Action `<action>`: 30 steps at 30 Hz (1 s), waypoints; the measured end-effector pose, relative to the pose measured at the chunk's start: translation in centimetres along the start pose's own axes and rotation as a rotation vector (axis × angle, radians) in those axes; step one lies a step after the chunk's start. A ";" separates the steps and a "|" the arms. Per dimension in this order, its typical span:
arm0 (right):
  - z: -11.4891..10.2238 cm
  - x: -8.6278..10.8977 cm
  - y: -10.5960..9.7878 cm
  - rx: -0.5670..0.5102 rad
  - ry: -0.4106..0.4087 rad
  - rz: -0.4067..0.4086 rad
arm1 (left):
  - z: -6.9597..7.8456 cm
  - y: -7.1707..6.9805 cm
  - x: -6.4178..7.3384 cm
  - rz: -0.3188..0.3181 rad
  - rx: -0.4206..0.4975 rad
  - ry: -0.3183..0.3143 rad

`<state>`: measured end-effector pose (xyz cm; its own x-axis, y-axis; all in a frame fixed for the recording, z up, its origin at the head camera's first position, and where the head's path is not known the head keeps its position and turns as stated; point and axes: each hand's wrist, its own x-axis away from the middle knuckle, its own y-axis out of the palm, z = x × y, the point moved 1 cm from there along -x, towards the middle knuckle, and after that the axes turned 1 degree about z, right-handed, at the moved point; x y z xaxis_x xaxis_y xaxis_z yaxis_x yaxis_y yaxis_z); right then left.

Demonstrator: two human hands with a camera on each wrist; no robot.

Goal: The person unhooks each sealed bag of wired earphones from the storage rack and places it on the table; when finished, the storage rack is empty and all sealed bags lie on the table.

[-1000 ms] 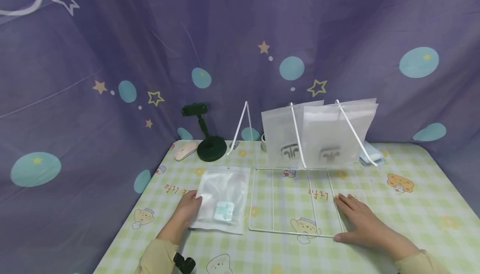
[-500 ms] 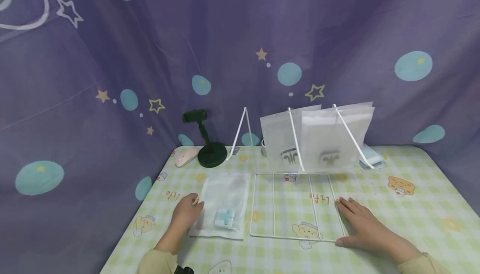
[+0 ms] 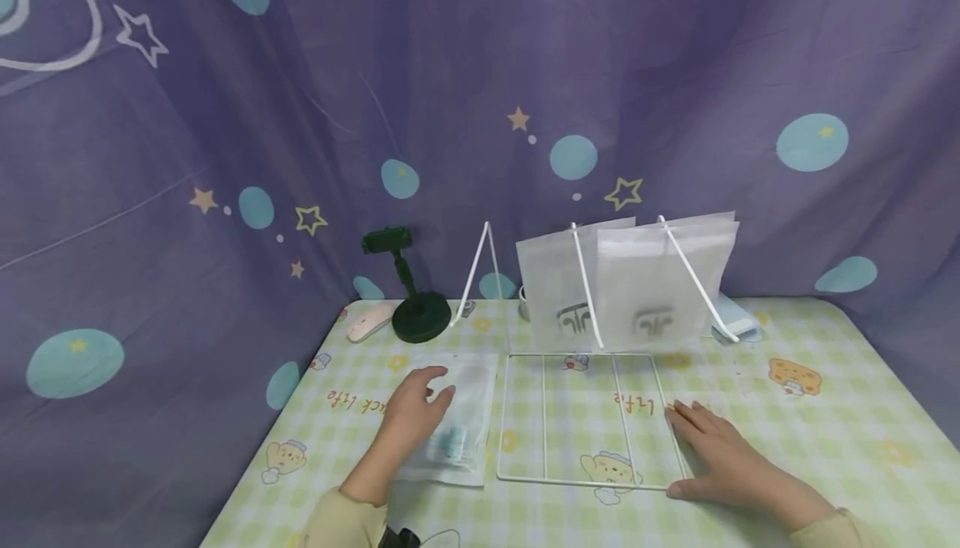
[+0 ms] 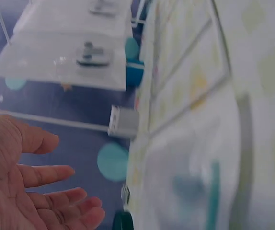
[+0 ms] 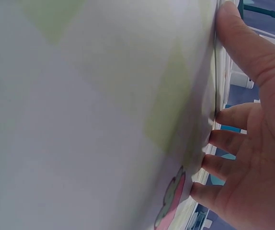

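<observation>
A frosted zip bag (image 3: 468,414) with a small white and light-blue item in it lies on the table, left of a white wire rack (image 3: 570,481). Over the bag's left part hovers my left hand (image 3: 411,410), fingers loosely spread and nothing between them; the left wrist view shows its palm (image 4: 13,177) facing the bag. My right hand (image 3: 723,456) rests on the table at the rack's right side, fingertips (image 5: 223,115) touching down and thumb on the front corner. Two or more frosted bags (image 3: 660,281) with dark items inside stand upright between the rack's slanted dividers.
Behind the left bag stand a dark green stand (image 3: 422,319) and a pale pink computer mouse (image 3: 371,322). A light-blue packet (image 3: 735,319) lies behind the rack's right end. A patterned purple curtain (image 3: 450,114) hangs along the table's back edge.
My left hand has moved from the bag's left edge rightward and up over the bag, its fingers spreading. The right hand stays at the rack's side. The head view has tilted slightly up.
</observation>
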<state>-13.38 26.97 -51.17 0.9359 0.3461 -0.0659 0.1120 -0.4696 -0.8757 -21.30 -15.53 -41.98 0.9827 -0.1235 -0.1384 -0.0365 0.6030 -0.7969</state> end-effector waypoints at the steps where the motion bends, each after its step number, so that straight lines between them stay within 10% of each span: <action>1: 0.0 0.0 0.0 -0.002 -0.002 0.000 | 0.5 0.3 -0.2 0.004 0.015 0.016; 10: -0.1 0.0 0.1 0.002 0.001 -0.003 | 4.2 2.4 -2.2 0.017 0.182 0.177; 30: -0.2 0.1 0.1 0.005 -0.037 0.030 | 8.2 7.4 -6.9 0.047 0.547 0.047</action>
<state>-13.18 26.78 -51.21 0.9257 0.3618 -0.1103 0.0819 -0.4765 -0.8753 -26.80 -3.75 -42.04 0.9726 -0.1140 -0.2027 0.0320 0.9289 -0.3688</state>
